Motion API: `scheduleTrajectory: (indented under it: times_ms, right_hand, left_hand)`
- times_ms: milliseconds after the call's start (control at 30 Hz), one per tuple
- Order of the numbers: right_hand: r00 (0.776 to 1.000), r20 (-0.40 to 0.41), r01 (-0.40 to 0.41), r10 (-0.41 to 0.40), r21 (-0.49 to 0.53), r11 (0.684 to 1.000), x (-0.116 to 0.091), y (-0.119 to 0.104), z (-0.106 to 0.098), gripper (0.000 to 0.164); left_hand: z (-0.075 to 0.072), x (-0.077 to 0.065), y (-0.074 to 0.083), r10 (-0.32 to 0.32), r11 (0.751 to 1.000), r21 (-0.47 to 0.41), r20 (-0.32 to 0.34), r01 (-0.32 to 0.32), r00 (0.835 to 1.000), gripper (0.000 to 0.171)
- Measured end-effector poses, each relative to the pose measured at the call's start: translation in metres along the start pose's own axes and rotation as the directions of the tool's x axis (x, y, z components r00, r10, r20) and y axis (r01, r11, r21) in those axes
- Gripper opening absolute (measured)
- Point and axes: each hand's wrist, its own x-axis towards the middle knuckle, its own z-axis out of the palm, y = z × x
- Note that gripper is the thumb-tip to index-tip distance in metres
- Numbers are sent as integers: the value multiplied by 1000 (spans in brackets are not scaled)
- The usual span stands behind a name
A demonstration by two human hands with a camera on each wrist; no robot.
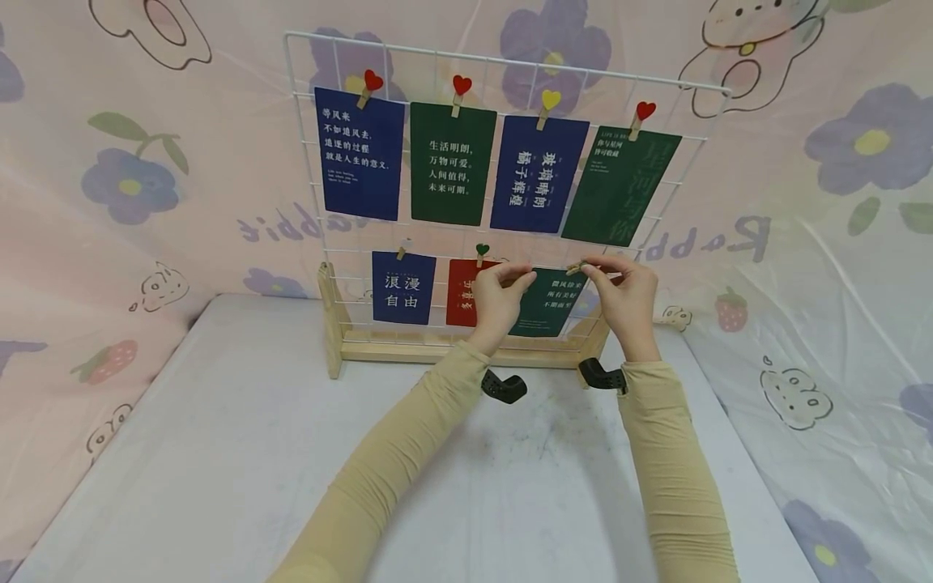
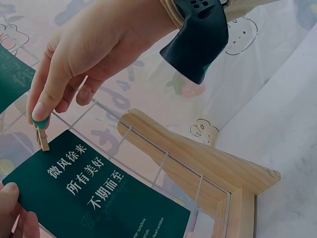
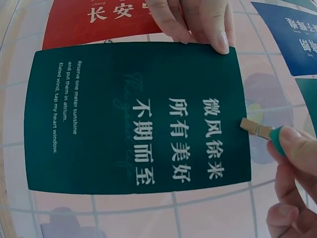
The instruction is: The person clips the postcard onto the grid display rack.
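A dark green card with white writing lies against the lower right of a white wire grid. My left hand pinches the card's upper left corner between thumb and fingers. At the card's top edge, my right hand pinches a small wooden clothespin by its green-topped end. The clothespin's tip overlaps the card's edge in the right wrist view; whether it also grips a wire, I cannot tell. Left of the green card, a red card hangs partly behind my left hand.
Several blue and green cards hang above, including a blue card, held by heart-topped clothespins. A small blue card hangs at lower left. The grid stands in a wooden base on a white table, before a patterned cloth.
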Motion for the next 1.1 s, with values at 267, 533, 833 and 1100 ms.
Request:
scheduleTrajectory:
  times_ms: [267, 533, 833, 1100]
  right_hand:
    - [1000, 13, 4, -3, -46, 999, 2, -4, 3, 14]
    - [999, 37, 28, -25, -83, 996, 5, -7, 7, 12]
    - [998, 66, 21, -14, -117, 993, 9, -10, 8, 14]
    - [997, 83, 11, -3, -94, 996, 4, -5, 5, 19]
  left_hand:
    - [1, 0, 0, -1, 1000, -3, -17, 1, 1000, 15]
    - [2, 0, 2, -2, 1000, -3, -25, 2, 1000, 15]
    - [0, 0, 5, -4, 1000, -5, -27, 4, 1000, 13]
    - [-7, -4, 3, 2, 998, -58, -7, -3, 1000, 14]
